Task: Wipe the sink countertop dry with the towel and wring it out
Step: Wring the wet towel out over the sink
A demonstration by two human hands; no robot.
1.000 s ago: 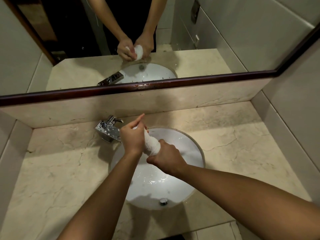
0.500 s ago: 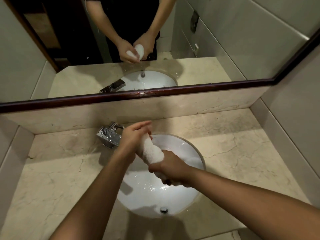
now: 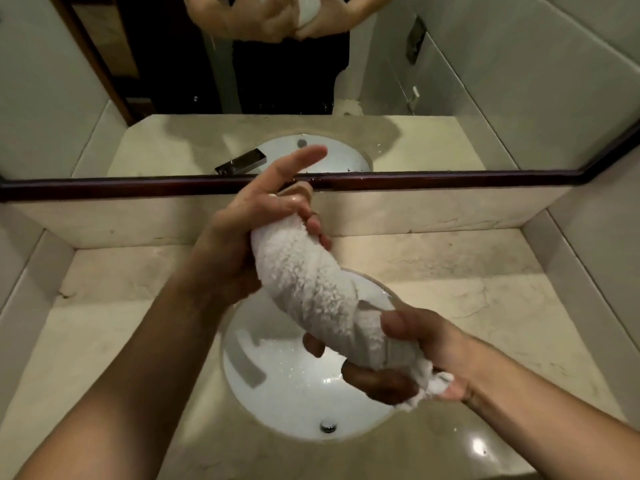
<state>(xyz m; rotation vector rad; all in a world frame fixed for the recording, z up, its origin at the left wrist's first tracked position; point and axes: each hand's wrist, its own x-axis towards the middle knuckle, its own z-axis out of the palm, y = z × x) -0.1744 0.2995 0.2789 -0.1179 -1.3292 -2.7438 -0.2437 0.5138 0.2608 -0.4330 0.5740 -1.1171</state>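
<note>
A white terry towel (image 3: pixel 311 289) is twisted into a thick roll above the white round sink basin (image 3: pixel 277 382). My left hand (image 3: pixel 249 230) grips the roll's upper end, its index finger sticking out straight toward the mirror. My right hand (image 3: pixel 415 362) curls round the lower end, thumb on top, with a tuft of towel poking out past the palm. The beige marble countertop (image 3: pixel 467 289) surrounds the basin. The faucet is hidden behind my left hand and shows only in the mirror.
A mirror (image 3: pixel 485 98) with a dark wooden frame (image 3: pixel 450 180) runs along the back above a marble backsplash (image 3: pixel 433 209). Grey tiled walls close in left and right. The basin's drain (image 3: pixel 328 426) sits near the front edge.
Both hands have lifted the twisted towel higher and closer to the camera. More of the roll shows between the hands, and the faucet is now hidden behind my left hand.
</note>
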